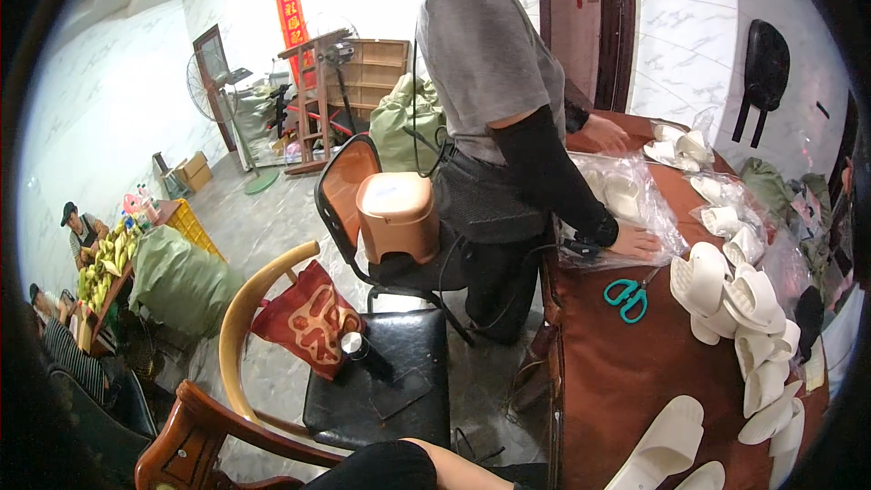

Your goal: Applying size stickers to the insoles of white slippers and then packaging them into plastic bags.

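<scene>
Neither of my hands shows; only part of my arm, bare between black cloth, enters at the lower edge. Close by on the brown table, a white slide slipper lies with part of another slipper beside it. More white slippers are heaped along the table's right side. Teal-handled scissors rest farther up the table. Across from them a co-worker in a grey shirt stands with one hand flat on a clear plastic bag with white slippers inside.
A black-seated chair bears a red patterned bag and a small shiny cup. Behind it, another chair holds a pinkish bin. Green sacks, fans and two other people are at the left.
</scene>
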Demonstrator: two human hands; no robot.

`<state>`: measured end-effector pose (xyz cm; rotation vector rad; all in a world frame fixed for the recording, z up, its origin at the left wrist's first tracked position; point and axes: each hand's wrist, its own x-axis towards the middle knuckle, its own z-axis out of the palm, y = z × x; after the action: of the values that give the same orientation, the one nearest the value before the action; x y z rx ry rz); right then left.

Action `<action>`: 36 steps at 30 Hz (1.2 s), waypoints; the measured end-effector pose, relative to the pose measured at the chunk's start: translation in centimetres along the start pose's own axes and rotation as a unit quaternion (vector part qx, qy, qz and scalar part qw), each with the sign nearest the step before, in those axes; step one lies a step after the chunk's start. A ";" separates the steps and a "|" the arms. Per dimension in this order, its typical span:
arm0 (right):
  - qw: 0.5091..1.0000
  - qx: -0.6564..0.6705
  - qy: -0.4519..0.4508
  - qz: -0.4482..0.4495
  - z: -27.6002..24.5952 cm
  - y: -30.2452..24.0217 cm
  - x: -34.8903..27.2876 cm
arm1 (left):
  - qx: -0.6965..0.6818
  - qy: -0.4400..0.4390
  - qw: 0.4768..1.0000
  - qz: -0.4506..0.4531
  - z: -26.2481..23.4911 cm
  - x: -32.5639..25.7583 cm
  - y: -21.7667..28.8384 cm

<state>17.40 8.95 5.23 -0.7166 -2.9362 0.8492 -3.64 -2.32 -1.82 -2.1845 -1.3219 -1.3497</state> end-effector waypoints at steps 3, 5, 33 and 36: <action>1.000 -0.005 -0.006 0.008 0.3 0.3 -0.1 | 0.002 0.006 1.000 0.002 -0.3 0.1 0.0; 1.000 -0.012 -0.001 0.000 0.3 0.3 -0.2 | 0.002 0.009 1.000 0.003 -0.3 0.1 0.1; 0.998 0.012 0.057 -0.009 0.8 -1.4 -0.3 | 0.004 0.029 1.000 0.002 0.0 0.1 0.1; 0.998 -0.007 0.054 -0.021 0.7 -1.2 -0.3 | 0.004 0.033 0.999 0.005 0.1 0.1 0.0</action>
<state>17.09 7.59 5.24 -0.6772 -2.8536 0.7616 -3.59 -2.19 -1.74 -2.1191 -1.2889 -1.3972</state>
